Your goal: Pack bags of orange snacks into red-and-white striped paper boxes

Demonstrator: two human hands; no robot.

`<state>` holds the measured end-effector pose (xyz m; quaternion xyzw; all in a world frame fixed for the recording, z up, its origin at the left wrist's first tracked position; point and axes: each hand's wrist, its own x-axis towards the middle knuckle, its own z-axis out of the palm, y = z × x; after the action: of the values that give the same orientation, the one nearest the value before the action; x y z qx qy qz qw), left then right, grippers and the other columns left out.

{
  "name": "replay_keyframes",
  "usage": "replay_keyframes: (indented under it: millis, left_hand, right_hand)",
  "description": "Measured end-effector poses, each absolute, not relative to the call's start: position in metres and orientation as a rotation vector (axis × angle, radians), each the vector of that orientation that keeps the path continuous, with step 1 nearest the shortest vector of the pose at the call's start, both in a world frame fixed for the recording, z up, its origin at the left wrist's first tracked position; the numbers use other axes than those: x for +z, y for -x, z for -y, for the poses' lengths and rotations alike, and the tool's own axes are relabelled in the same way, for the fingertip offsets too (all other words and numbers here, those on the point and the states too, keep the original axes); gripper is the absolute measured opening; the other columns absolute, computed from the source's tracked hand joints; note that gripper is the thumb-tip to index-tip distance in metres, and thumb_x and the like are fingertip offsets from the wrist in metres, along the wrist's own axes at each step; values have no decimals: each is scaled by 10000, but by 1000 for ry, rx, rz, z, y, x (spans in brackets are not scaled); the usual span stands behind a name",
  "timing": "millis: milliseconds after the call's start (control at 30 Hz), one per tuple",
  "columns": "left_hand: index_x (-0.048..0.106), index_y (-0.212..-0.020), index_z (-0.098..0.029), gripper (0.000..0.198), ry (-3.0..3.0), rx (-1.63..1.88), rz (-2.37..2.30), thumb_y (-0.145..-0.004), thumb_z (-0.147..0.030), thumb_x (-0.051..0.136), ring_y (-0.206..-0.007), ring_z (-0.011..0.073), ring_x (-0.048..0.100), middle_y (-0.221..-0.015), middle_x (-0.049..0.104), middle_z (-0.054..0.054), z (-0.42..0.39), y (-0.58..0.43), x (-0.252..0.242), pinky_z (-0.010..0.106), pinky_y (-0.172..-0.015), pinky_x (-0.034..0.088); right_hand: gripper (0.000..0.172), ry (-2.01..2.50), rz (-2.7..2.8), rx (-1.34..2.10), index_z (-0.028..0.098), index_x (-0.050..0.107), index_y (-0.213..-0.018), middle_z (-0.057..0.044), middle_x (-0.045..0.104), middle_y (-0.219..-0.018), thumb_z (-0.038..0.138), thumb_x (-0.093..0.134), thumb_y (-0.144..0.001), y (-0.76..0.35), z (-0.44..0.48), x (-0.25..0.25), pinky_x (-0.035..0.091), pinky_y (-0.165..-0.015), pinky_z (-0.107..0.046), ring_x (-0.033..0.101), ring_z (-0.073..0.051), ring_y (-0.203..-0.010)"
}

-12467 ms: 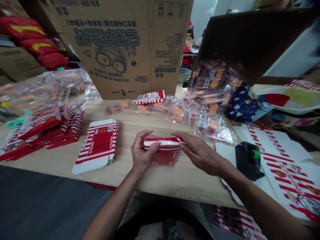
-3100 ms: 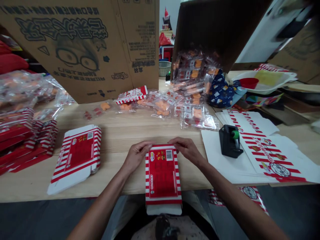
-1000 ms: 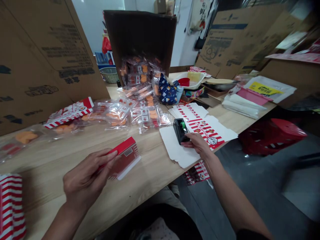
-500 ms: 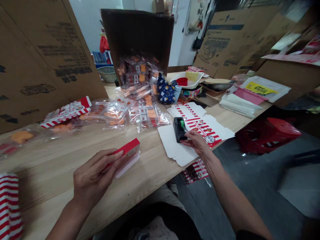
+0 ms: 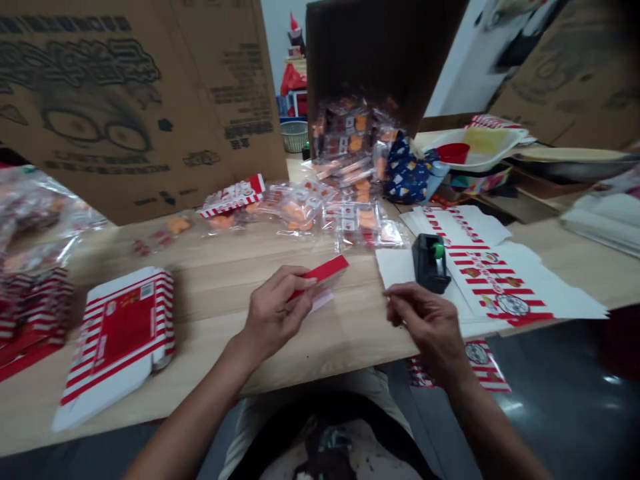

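My left hand [image 5: 277,310] is closed around a small red and white box [image 5: 325,275], held tilted above the wooden table, with a pale flap hanging beneath it. My right hand [image 5: 425,317] is pinched, its fingertips pointing towards the box but apart from it. Whatever is between those fingertips is too small to make out. Just behind the right hand stands a black tape dispenser [image 5: 431,263] with a green-cored roll, resting on flat white cardboard. Beside it, red-striped printed box blanks [image 5: 493,273] lie spread out.
On the left lie a flattened-looking striped box [image 5: 127,327] and several striped packs [image 5: 37,303]. Clear-wrapped orange items [image 5: 300,210] are heaped along the back, before a dark carton [image 5: 380,60]. A large cardboard box [image 5: 150,100] stands behind the table [image 5: 215,267]. A blue patterned bag [image 5: 410,170] sits rear right.
My right hand has come away from the tape dispenser, back towards the box in my left hand. The view has swung left, bringing the striped box and packs into sight.
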<state>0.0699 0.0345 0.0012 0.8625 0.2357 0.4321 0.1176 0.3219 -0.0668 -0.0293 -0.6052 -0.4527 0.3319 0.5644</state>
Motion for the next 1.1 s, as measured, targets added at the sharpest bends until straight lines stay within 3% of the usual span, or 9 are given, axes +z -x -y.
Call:
replay_keyframes:
  millis: [100,167,233,433,700,833,900,967,1100]
  left_hand:
    - [598,-1061,-167,180,-2494,1254,-718,-906,-80,572,-974,168,691,-1012,693,91,-31,-70,0,262,-814,559]
    - [552,-1087,-179,199,-2446,1275,-786,-905,-107,589,-914,158,698,-1016,685,81,-29,-69,-2,252,-777,562]
    - [503,-1112,-192,249,-2380,1303,-861,-901,-146,626,-875,154,705,-1034,675,77,-28,-67,-5,242,-742,567]
    - [485,-1127,-206,268,-2359,1327,-838,-903,-154,624,-896,165,702,-1023,665,67,-29,-63,-7,264,-768,568]
    - [643,-1178,-188,270,-2399,1239,-657,-936,-120,543,-934,160,667,-1047,677,90,-36,-59,5,273,-779,548]
    - [657,-991,-170,140,-2213,1231,-949,-898,-271,683,-771,142,655,-887,701,38,-37,-65,10,255,-705,518]
    - [640,-906,-173,192,-2078,1191,-1111,-874,-343,725,-698,128,630,-808,683,5,-39,-67,12,238,-658,498]
    - [656,-974,-177,195,-2004,1099,-1159,-904,-357,684,-712,135,648,-814,697,3,-41,-67,16,236,-665,507]
    - [665,-1227,-217,289,-2304,816,-1052,-969,-297,563,-878,183,709,-1025,755,54,-46,-63,30,288,-781,536]
  right_hand:
    - [322,1143,1185,1042,187,703,-1187,48,575,-579,283,619,-891,-269,51,2,427,-513,-240,504,-109,-523]
    - [546,1061,1176,1138,184,553,-1430,75,554,-552,271,602,-893,-246,38,10,425,-506,-241,476,-104,-500]
    - [670,1044,1138,1157,165,440,-1525,87,548,-538,275,600,-884,-233,26,9,424,-500,-245,471,-103,-486]
    - [701,1117,1080,1106,135,448,-1519,76,567,-545,284,611,-853,-222,10,-5,424,-501,-262,510,-117,-503]
    - [674,1095,1113,1111,164,419,-1507,82,549,-562,256,601,-865,-220,5,-8,406,-494,-255,499,-117,-505]
    - [705,1058,1110,1098,194,348,-1537,76,572,-604,219,586,-874,-213,4,-12,421,-518,-257,519,-120,-534]
    - [735,1064,1110,1082,198,300,-1562,75,577,-616,208,576,-880,-210,3,-13,424,-528,-262,517,-123,-543]
    - [778,1076,1094,1064,203,246,-1587,78,578,-614,202,576,-883,-208,2,-12,433,-537,-264,519,-126,-543]
    - [889,1090,1065,1082,223,117,-1622,78,611,-621,188,583,-866,-204,-5,-13,480,-555,-272,562,-140,-544]
